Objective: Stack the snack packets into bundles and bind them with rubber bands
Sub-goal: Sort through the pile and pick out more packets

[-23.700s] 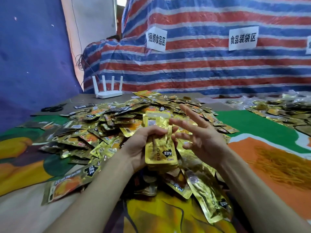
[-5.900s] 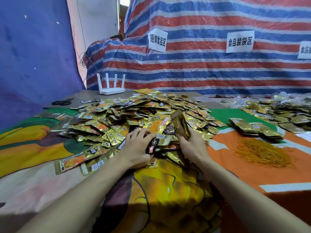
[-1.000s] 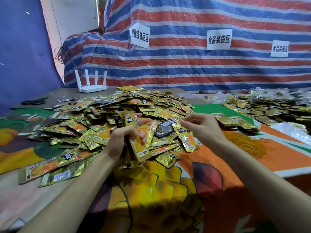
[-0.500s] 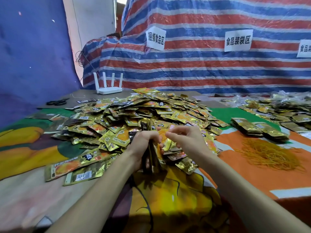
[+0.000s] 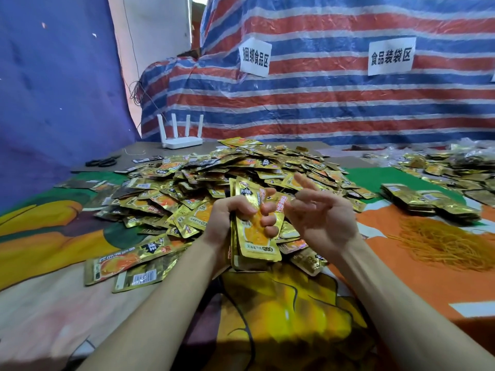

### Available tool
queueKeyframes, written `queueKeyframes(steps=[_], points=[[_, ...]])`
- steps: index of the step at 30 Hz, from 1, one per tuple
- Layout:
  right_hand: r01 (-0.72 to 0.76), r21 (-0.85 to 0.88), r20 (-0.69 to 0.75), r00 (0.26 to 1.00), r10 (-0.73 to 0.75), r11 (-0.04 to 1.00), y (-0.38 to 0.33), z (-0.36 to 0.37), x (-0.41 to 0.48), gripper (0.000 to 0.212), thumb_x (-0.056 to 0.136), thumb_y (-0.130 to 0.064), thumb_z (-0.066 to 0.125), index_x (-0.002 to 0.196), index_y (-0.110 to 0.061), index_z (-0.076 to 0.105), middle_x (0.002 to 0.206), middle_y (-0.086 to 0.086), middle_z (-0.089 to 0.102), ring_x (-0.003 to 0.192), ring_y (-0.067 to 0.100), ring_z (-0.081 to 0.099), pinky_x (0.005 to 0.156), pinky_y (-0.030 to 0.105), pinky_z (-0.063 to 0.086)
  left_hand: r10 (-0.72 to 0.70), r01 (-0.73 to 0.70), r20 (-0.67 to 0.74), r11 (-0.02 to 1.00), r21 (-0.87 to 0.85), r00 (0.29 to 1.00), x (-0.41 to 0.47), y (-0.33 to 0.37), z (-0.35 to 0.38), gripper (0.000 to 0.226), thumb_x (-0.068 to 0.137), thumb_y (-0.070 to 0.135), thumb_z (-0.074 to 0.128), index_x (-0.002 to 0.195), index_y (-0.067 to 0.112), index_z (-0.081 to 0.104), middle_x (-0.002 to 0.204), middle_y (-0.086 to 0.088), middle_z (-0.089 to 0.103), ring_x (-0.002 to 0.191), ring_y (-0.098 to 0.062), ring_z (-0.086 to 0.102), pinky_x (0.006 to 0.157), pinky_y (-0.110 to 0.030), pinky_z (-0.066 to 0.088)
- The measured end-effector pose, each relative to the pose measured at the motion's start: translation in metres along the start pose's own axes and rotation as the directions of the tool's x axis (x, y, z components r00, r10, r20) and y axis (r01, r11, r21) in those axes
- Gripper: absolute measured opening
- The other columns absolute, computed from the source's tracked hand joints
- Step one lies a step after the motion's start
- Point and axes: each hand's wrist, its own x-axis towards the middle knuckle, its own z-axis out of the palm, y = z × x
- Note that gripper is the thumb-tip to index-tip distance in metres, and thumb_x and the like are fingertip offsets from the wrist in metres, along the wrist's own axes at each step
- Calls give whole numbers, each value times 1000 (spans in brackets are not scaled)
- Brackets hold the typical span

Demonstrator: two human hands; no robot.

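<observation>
My left hand (image 5: 227, 220) grips an upright stack of gold snack packets (image 5: 254, 236), fingers curled round its front. My right hand (image 5: 318, 212) hovers just to the right of the stack, fingers spread and loosely bent, holding nothing that I can see. Behind both hands spreads a big heap of loose gold and orange packets (image 5: 214, 172). A pile of yellow rubber bands (image 5: 444, 242) lies on the orange cloth at the right. Beyond it rest bound bundles of packets (image 5: 423, 199).
A colourful printed cloth (image 5: 281, 303) covers the table. A white router (image 5: 182, 141) and black scissors (image 5: 101, 162) sit at the far left. More packets (image 5: 455, 167) lie at the far right. A striped tarp with paper signs (image 5: 254, 57) hangs behind.
The stack in my left hand has turned so its flat face shows. My right hand has come off it and opened to the right.
</observation>
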Motion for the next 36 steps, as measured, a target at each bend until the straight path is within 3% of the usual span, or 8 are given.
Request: queueKeyframes(steps=[6,10,17,21,25,29,33,36], points=[[16,-393,-1,1000,-17,919,7,-5,1,51,85,-8,69,135,-16,60,122,16,72,71,22,74,54,22,58,9,19,-202,990,137,979,-1,-1,0,43,70,7,47,112,3,55,74,-10,59,63,-20,43,59,-29,45],[43,-668,-37,995,-90,743,19,-2,-6,58,72,-19,83,128,-18,68,115,13,75,93,34,76,64,38,62,435,-253,-566,893,373,700,2,-4,-6,45,78,-2,57,122,6,58,69,-7,59,60,-26,51,55,-32,47],[86,-839,30,993,-112,537,39,19,-11,46,78,-18,87,120,-35,74,119,-5,71,106,7,70,76,41,64,750,-399,-481,654,643,455,0,-3,-3,76,70,13,65,132,53,46,142,-16,51,122,-39,56,101,-66,45],[94,-821,33,992,-119,563,52,22,-10,42,79,-13,86,117,-22,72,120,-1,70,114,6,66,69,32,62,755,-472,-473,654,591,454,0,-2,-3,68,71,11,64,118,60,56,105,-8,60,88,-32,62,89,-69,49],[121,-852,45,986,-159,510,57,17,-9,45,78,-20,87,119,-27,71,114,-18,72,114,-5,63,92,38,59,737,-483,-494,676,556,462,1,0,7,64,70,9,64,109,59,60,131,-18,56,114,-51,60,101,-71,43],[120,-815,48,989,-140,567,62,18,-11,51,71,-28,88,117,-42,71,121,-14,66,120,3,61,97,45,56,725,-514,-501,689,512,473,0,3,4,55,74,8,63,110,49,62,99,-13,60,111,-48,62,103,-65,45],[123,-716,81,992,-94,687,68,24,-14,56,69,-24,85,120,-34,66,98,-25,72,96,-1,71,71,32,62,527,-470,-631,838,276,570,1,6,-5,47,93,17,61,140,13,53,101,-16,68,101,-29,71,98,-54,53],[136,-691,62,990,-129,710,71,27,-13,56,67,-21,86,117,-28,63,97,-9,76,89,17,75,72,39,63,394,-408,-635,903,133,665,1,3,-9,24,95,29,60,93,10,75,92,-7,74,87,-23,76,83,-43,60]])
